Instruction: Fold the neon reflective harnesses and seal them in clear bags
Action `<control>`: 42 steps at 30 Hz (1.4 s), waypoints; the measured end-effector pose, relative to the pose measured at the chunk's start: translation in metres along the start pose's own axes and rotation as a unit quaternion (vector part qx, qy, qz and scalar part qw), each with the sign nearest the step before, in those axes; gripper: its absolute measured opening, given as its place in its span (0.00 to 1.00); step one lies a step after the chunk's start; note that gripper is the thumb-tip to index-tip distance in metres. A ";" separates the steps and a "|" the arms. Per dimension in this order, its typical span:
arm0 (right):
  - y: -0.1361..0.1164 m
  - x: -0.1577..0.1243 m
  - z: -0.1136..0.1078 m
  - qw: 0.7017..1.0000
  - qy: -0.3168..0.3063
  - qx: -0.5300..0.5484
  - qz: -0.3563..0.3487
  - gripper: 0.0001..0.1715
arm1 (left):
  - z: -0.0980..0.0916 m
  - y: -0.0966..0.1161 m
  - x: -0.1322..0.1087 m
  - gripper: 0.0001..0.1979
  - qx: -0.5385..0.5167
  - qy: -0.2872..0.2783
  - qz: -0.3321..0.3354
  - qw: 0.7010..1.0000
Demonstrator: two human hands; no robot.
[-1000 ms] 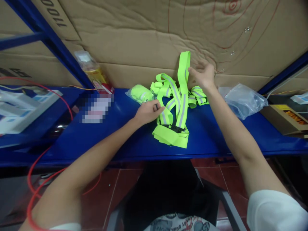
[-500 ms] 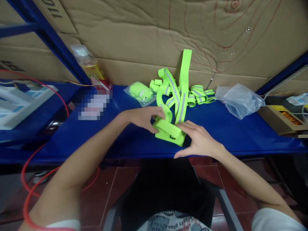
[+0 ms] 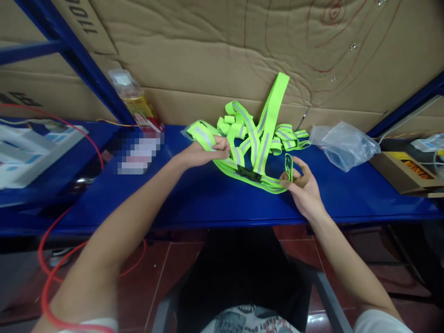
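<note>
A neon yellow-green reflective strap [image 3: 225, 167] with grey stripes stretches between my two hands above the blue table. My left hand [image 3: 208, 151] is closed around one end of it, with a folded loop sticking up beyond the fingers. On the right, my right hand [image 3: 302, 185] pinches the other end, where a small loop stands up. A black buckle [image 3: 249, 173] sits mid-strap. Just behind lies a tangled heap of similar reflective straps [image 3: 255, 138], with one long band [image 3: 277, 97] rising toward the cardboard. My left hand's loop mostly covers a clear plastic bag.
A clear plastic bag [image 3: 347, 143] and an open cardboard box [image 3: 398, 173] lie to the right. At the back left stands a bottle with a yellow label [image 3: 133, 101]. Cardboard [image 3: 194, 55] lines the back. A red hose [image 3: 43, 286] hangs at the left.
The folded strap has been drawn out between my hands, showing the black buckle. My left hand moved left and up; my right hand moved right and now pinches an end.
</note>
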State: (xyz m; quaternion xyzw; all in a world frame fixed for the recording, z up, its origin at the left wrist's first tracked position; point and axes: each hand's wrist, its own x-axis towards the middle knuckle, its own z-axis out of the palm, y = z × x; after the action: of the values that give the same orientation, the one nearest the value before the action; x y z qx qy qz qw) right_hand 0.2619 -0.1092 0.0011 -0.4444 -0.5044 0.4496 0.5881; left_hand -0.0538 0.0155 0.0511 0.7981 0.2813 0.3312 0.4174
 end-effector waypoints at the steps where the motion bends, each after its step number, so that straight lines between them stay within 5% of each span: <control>1: -0.002 0.000 -0.002 1.000 0.000 0.020 0.017 0.34 | 0.002 -0.001 0.000 0.28 -0.001 0.017 0.000 1.000; 8: -0.007 -0.003 -0.010 0.996 -0.015 0.081 0.045 0.19 | 0.018 0.001 -0.001 0.26 0.023 0.043 -0.005 0.999; 13: -0.006 -0.005 -0.008 0.991 -0.028 0.109 0.072 0.18 | 0.041 0.001 -0.001 0.33 -0.077 0.145 0.032 0.986; 17: -0.010 -0.006 0.001 0.983 -0.051 0.138 0.107 0.18 | 0.061 0.011 -0.006 0.29 -0.141 -0.032 -0.019 0.989; 21: -0.010 -0.006 0.010 0.981 -0.092 0.127 0.112 0.18 | 0.080 0.023 -0.013 0.22 -0.013 -0.142 -0.015 0.990; 27: -0.004 -0.006 0.016 0.994 -0.098 0.032 0.036 0.14 | 0.104 0.029 -0.020 0.35 0.269 -0.142 -0.015 0.952; 30: -0.010 -0.007 0.015 0.985 -0.132 -0.101 -0.045 0.12 | 0.105 0.026 -0.021 0.30 0.273 -0.128 -0.001 0.953; 34: -0.021 -0.008 0.015 0.923 -0.209 -0.271 -0.175 0.12 | 0.100 0.018 -0.022 0.30 0.280 -0.107 0.052 0.952; 42: -0.023 -0.010 0.015 0.881 -0.228 -0.354 -0.216 0.16 | 0.098 0.018 -0.019 0.26 0.288 -0.147 0.091 0.942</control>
State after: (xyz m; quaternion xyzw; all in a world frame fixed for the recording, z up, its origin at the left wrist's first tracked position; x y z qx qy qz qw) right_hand 0.2481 -0.1231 0.0228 -0.3884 -0.8333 0.1921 0.3434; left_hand 0.0118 -0.0543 0.0184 0.9462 0.2265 0.1519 0.1744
